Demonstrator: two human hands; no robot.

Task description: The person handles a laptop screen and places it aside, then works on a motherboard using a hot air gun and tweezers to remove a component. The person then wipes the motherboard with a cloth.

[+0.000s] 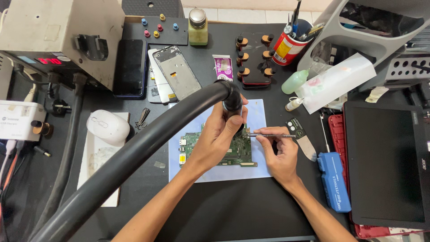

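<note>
Bench view from above. Green circuit board (224,150) lies flat on a pale blue mat (255,112) at centre of the black table (215,210). Left hand (219,134) is wrapped closed around the black nozzle handle (233,101) of a thick hose (134,157) that runs off toward 7 o'clock; nozzle tip points down at the board's upper right area. Right hand (280,154), at 3 o'clock from the board, pinches slim metal tweezers (268,135), fingers closed on the shaft, tips reaching left to the same spot under the nozzle. Whether the tips hold a component cannot be told; too small. Judgement: work on one board spot is mid-course, heat and tweezers both applied, nothing visibly lifted clear. Board itself looks bare of shields. At 12 o'clock: phone frame (177,71), small bottle (197,27), red cup of tools (289,45). At 3 o'clock: blue tool case (333,181), dark laptop (387,161). At 9 o'clock: white mouse (107,127).
</note>
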